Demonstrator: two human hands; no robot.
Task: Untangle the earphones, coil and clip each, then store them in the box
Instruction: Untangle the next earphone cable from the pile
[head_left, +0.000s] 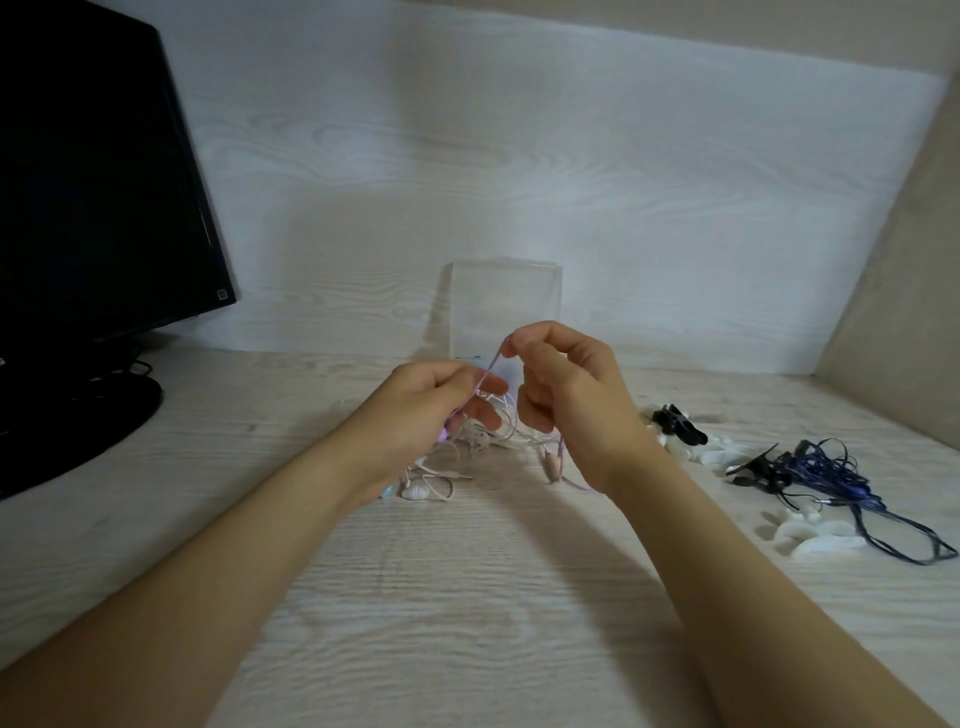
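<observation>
A tangle of pale pink and white earphones lies on the wooden table in front of me, partly lifted. My left hand holds a bunch of the cable with curled fingers. My right hand pinches one pink strand between thumb and forefinger and holds it up and taut. An earbud and a jack lie on the table under my left wrist. A clear plastic box stands upright just behind my hands. Dark blue earphones lie tangled at the right.
Black clips and several white clips are scattered on the table to the right, more white ones near the blue cable. A black monitor on its stand fills the left. A white wood-grain wall is behind.
</observation>
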